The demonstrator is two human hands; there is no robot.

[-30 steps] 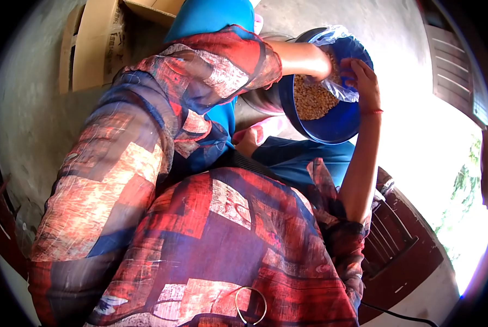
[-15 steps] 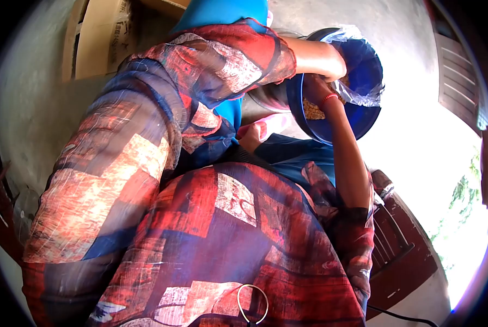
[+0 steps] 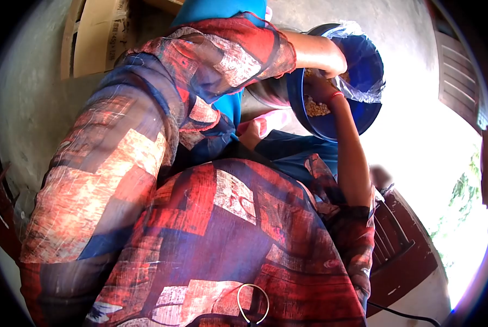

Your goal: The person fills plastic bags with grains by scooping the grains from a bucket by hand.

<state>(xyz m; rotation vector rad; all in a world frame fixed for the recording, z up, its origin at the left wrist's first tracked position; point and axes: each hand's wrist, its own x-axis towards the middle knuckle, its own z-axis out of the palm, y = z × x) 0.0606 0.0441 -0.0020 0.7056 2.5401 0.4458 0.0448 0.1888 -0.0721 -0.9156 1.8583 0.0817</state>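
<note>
Both hands are inside a blue bucket [image 3: 368, 111] at the upper right. Small pale yellow-tan pieces [image 3: 316, 108], like kernels or nuts, lie in it; their exact kind is too small to make out. My left hand [image 3: 335, 61] comes over the bucket's near rim from the left, its fingers turned down and mostly hidden. Just below it is my right hand [image 3: 319, 89], with a red band at the wrist, among the pieces; its fingers are in shadow. Clear plastic film [image 3: 358, 94] lines part of the bucket and hangs over its far edge.
Cardboard boxes [image 3: 96, 41] stand at the upper left. A dark red wooden piece of furniture [image 3: 402, 256] is at the lower right, with a black cable [image 3: 404, 316] below it. My bare foot [image 3: 250, 135] and a pink slipper [image 3: 271, 122] are beside the bucket.
The right hand and its red band have shifted slightly up and to the right within the bucket. More of the pale pieces show below it. The left hand stays nearly in place.
</note>
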